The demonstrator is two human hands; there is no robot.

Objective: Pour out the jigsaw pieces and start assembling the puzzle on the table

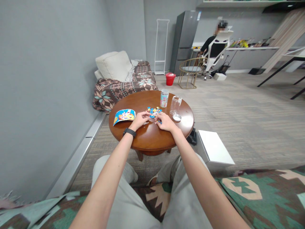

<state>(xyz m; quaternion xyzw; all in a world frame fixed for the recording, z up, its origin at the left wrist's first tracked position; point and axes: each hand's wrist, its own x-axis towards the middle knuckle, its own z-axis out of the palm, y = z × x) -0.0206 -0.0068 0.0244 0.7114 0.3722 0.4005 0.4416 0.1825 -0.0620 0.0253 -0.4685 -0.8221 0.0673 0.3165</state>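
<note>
A small heap of colourful jigsaw puzzle pieces (pixel 155 111), mostly blue, yellow and white, lies on the round brown table (pixel 152 136). My left hand (pixel 141 119) rests at the heap's left side, fingers stretched toward it, with a black band on the wrist. On the near right side, my right hand (pixel 164 121) has its fingers curled down and pinched on a small puzzle piece (pixel 159 122). Left of my left hand lies a curved picture sheet (pixel 125 115) with a cartoon print. Behind the heap stands a printed can (pixel 164 98) with a silver lid.
A clear jar (pixel 175 105) and a round silver lid (pixel 177 118) are on the table's right side. Beside the table stands a white box (pixel 214 146). Farther back are a red bucket (pixel 170 79), a gold-framed chair (pixel 190 71) and a seated person (pixel 209 43).
</note>
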